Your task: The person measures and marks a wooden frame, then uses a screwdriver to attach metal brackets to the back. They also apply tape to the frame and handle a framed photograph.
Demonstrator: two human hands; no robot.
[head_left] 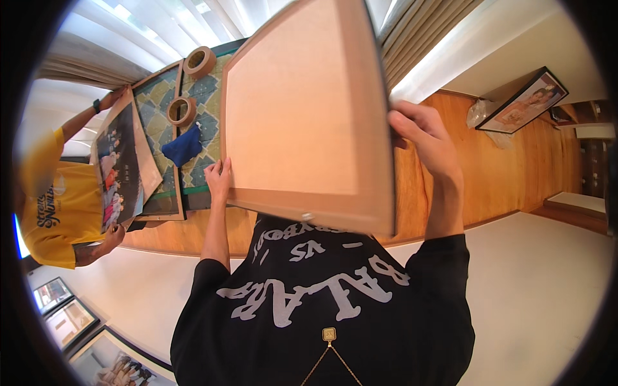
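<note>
A large picture frame [290,116] is tilted up in front of me with its back toward me. Pale brown board fills that back, bordered by darker brown paper tape. My left hand [219,182] grips its lower left edge, fingers closed on the rim. At the opposite side my right hand [421,132] clasps the dark right edge, thumb on the back and the other fingers partly hidden behind it. Just left of the frame, a crumpled blue cloth [183,148] and two rolls of brown tape, one nearer [191,110] and one farther [210,64], lie on the patterned table [209,93].
On the left, a person in a yellow shirt [71,183] holds a large photo print [119,170] over a wooden frame [177,193]. Another framed picture [528,103] leans near the right wall beside clear plastic [477,114]. Framed photos [71,321] are at lower left. Curtains [425,35] hang behind.
</note>
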